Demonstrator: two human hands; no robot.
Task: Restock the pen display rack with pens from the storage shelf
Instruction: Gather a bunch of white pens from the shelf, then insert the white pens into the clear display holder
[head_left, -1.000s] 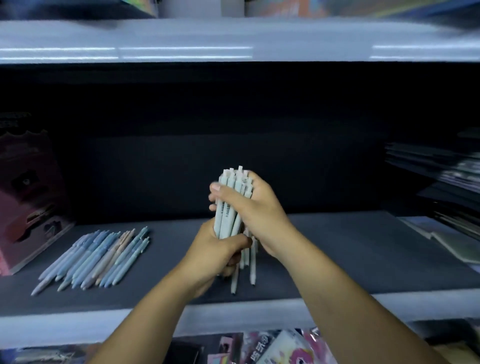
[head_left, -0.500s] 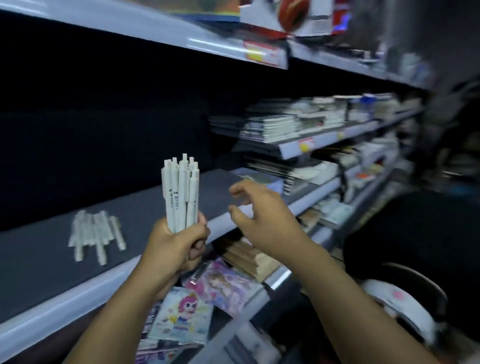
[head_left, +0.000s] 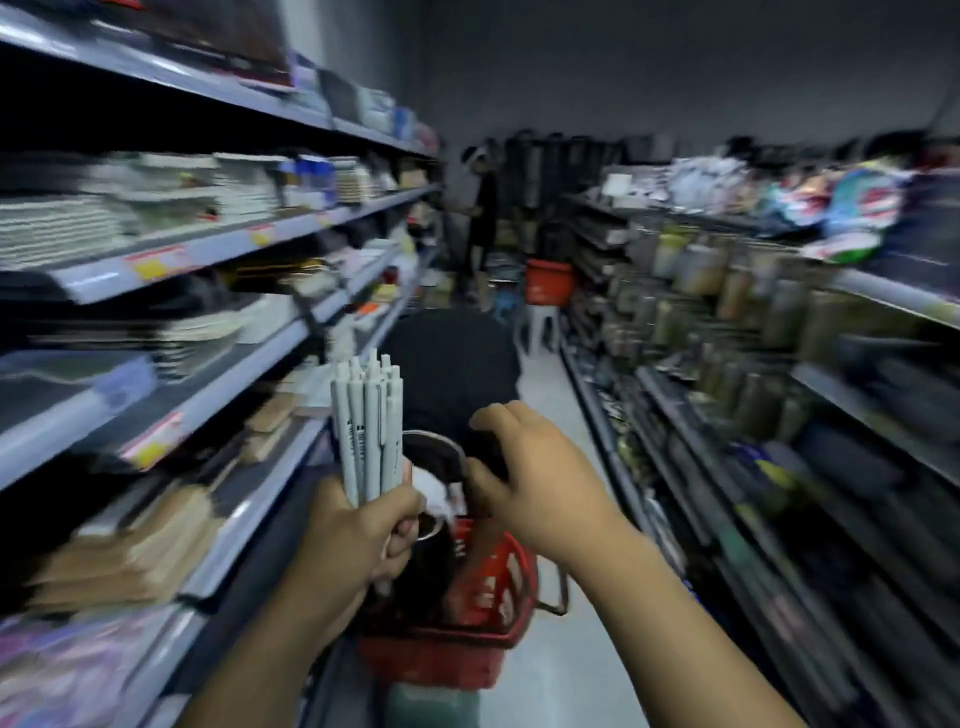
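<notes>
My left hand (head_left: 363, 535) grips a bundle of several pale grey-white pens (head_left: 369, 426), held upright at chest height. My right hand (head_left: 535, 478) hovers just right of the bundle, fingers loosely curled and holding nothing. The storage shelves (head_left: 218, 244) run along the left, stacked with notebooks and paper goods. No pen display rack is recognisable in this blurred view.
A person in black (head_left: 452, 374) crouches in the aisle right ahead, beside a red shopping basket (head_left: 467, 613). Another person (head_left: 480, 213) stands at the far end near a red bucket (head_left: 548, 280). Shelves of jars (head_left: 727, 322) line the right. Grey floor (head_left: 550, 395) runs between.
My view has swung right from the dark shelf to look down the aisle. My right hand let go of the pen bundle, which my left hand now holds alone.
</notes>
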